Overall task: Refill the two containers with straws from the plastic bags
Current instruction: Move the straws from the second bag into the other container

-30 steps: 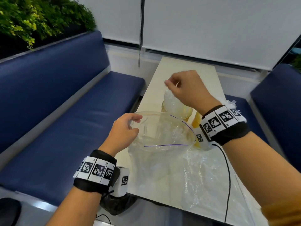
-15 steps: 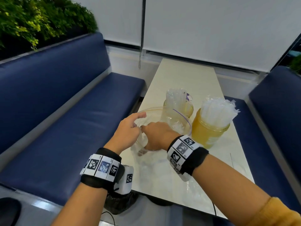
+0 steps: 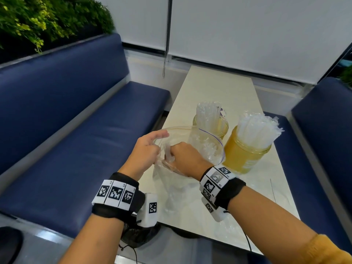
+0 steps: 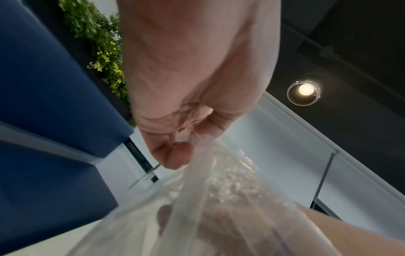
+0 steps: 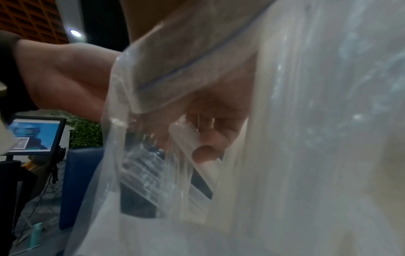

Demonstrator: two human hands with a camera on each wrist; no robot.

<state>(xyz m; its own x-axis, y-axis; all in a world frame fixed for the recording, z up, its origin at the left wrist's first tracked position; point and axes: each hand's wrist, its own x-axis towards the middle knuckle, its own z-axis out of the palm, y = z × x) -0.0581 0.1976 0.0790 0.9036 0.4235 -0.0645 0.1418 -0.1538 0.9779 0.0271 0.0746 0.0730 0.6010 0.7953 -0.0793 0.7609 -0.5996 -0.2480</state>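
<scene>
A clear zip bag (image 3: pixel 200 149) stands open at the table's near left. My left hand (image 3: pixel 146 149) pinches its left rim (image 4: pixel 197 150) between thumb and fingers. My right hand (image 3: pixel 182 157) is inside the bag's mouth, its fingers curled round a few clear wrapped straws (image 3: pixel 168 156) (image 5: pixel 190 143). Behind the bag stand two amber glass containers: the left one (image 3: pixel 211 123) and the right one (image 3: pixel 247 155), both packed with upright wrapped straws (image 3: pixel 257 130).
The cream table (image 3: pixel 224 88) runs away from me between two blue benches (image 3: pixel 76 149) (image 3: pixel 323 121). Loose clear plastic (image 3: pixel 171 197) lies on the table's near end. A planter with green leaves (image 3: pixel 47 21) sits behind the left bench.
My right hand came down from above the left container into the open bag and closed round straws. My left hand has kept hold of the rim.
</scene>
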